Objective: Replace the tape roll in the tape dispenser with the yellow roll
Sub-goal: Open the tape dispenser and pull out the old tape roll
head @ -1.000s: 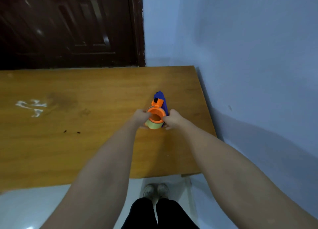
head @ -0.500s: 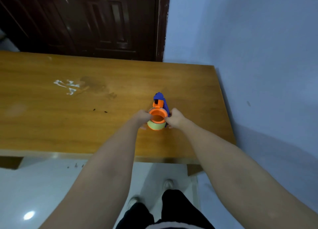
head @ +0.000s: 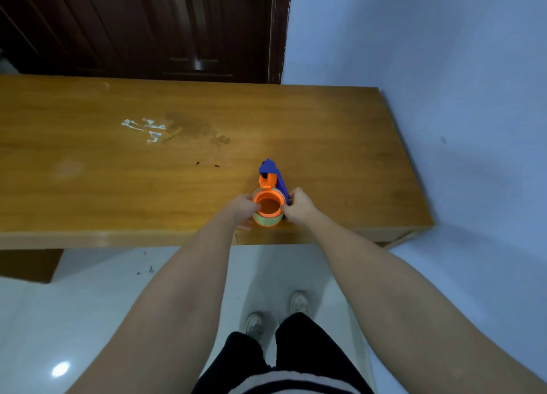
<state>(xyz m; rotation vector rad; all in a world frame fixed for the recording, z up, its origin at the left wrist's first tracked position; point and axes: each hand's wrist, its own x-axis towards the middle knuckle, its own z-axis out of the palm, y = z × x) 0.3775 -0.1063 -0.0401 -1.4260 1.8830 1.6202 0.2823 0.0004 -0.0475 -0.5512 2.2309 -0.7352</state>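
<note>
Over the worktop (head: pixel 325 127) my left hand (head: pixel 242 208) and right hand (head: pixel 299 205) gripped the yellow roll (head: pixel 267 219) on the dispenser (head: pixel 273 176); uneven pressure risked jamming it crooked.

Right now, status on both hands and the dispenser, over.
Left hand and right hand both gripping the tape dispenser near the table's front edge. Yellow roll seated around the orange hub. Nothing in the way.
</note>
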